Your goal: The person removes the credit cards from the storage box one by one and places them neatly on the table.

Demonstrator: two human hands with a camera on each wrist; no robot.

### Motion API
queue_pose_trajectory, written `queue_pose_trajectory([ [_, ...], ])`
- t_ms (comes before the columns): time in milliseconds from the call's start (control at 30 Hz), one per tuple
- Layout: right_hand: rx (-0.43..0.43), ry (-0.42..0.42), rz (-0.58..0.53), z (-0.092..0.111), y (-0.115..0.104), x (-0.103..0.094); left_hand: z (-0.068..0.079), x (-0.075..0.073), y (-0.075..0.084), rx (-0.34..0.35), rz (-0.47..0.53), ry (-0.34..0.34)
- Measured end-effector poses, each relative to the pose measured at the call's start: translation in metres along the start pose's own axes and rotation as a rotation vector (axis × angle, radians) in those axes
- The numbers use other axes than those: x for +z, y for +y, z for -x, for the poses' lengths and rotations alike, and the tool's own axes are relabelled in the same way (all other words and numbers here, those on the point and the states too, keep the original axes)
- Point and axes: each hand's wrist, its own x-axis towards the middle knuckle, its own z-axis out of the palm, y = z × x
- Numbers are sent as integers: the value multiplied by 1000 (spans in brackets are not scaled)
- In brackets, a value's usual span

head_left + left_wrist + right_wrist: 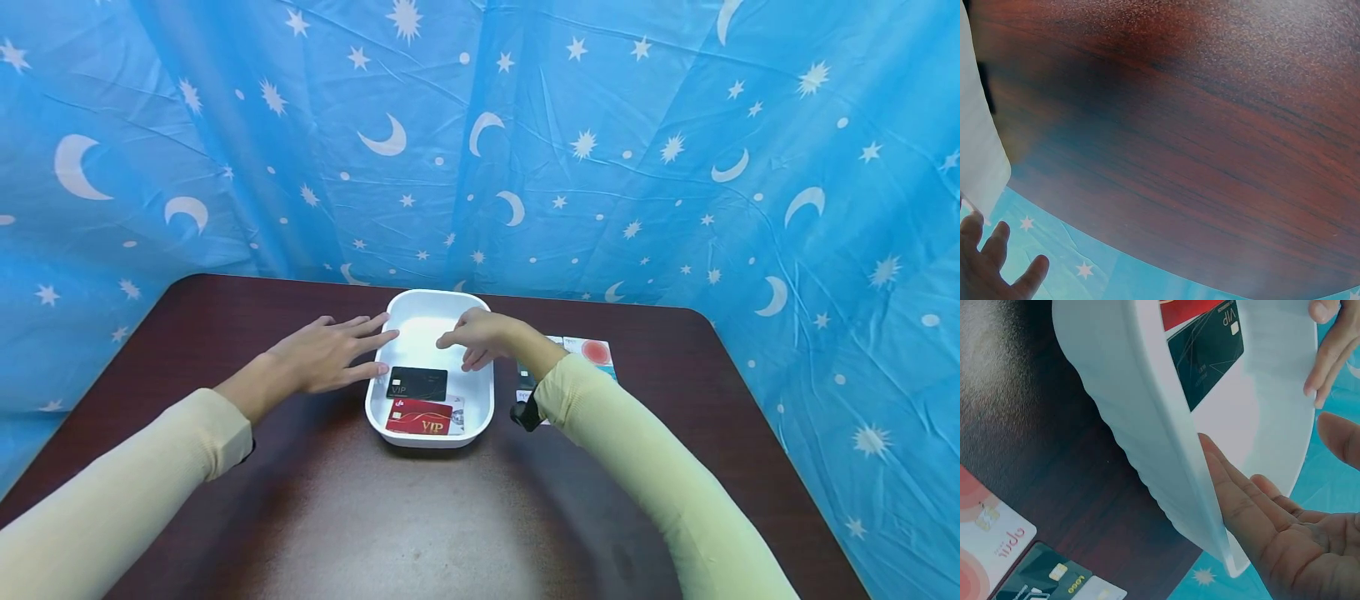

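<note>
A white plastic tray [423, 342] stands on the table. In its near end lie a black VIP card [417, 384] and a red VIP card [420, 417], the red one overlapping a paler card [458, 417]. My left hand [326, 354] reaches to the tray's left rim with its fingers spread, fingertips right at the edge. My right hand [483, 333] is over the right side of the tray. In the right wrist view its fingers [1241, 494] extend down along the inner wall, with the thumb apart and nothing between them.
Right of the tray, several more cards lie on the dark wood table [450, 517], among them a white card with a red circle [596, 352] and a dark green card [1047, 575]. My right forearm partly covers them. A blue star-and-moon curtain [525, 167] hangs behind the table.
</note>
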Motion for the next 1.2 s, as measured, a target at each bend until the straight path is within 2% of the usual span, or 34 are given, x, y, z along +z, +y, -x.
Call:
queue_pose_trajectory([
  [200,45,-22,-15,-7,-1,8,0,0,0,4,-7,3],
  [467,46,-42,43,-10,-3,17,0,0,2,10,-8,12],
  [833,17,38,43,-11,-7,31,0,1,1,5,-26,9],
  [1200,15,68,76,-17,-10,39,1,-1,2,7,-9,12],
])
